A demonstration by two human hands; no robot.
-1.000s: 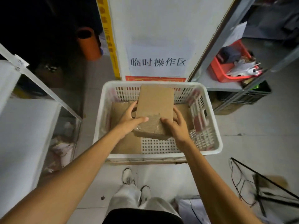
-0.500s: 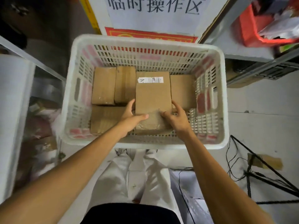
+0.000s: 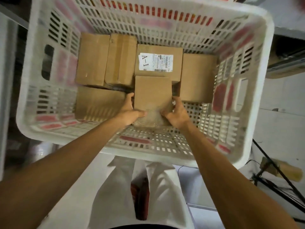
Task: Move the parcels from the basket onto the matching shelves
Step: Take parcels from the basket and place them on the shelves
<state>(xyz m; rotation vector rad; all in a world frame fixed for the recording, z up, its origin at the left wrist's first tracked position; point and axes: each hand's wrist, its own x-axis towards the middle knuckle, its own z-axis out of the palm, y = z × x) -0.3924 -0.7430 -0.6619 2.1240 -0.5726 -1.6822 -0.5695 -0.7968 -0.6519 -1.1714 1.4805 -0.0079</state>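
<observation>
A white slatted plastic basket (image 3: 26,100) fills the view and holds several brown cardboard parcels. Low in its middle is a plain brown parcel (image 3: 152,93), gripped at its near end by both hands. My left hand (image 3: 128,111) holds its left edge with the thumb on top. My right hand (image 3: 176,113) grips its right edge. Just behind it lies a parcel with a white label reading A-1 (image 3: 158,61). Two taped parcels (image 3: 105,58) lie at the back left, another parcel (image 3: 197,76) at the right, and a flat one (image 3: 99,103) at the front left.
A grey metal shelf edge (image 3: 287,63) runs past the basket's right side. A black wire stand (image 3: 277,184) and a piece of cardboard lie on the floor at the lower right. My legs in light trousers are below the basket.
The view has closed in and tilted down onto the basket. The parcel in both hands has gone lower inside it, uncovering the A-1 parcel behind; both hands keep their grip.
</observation>
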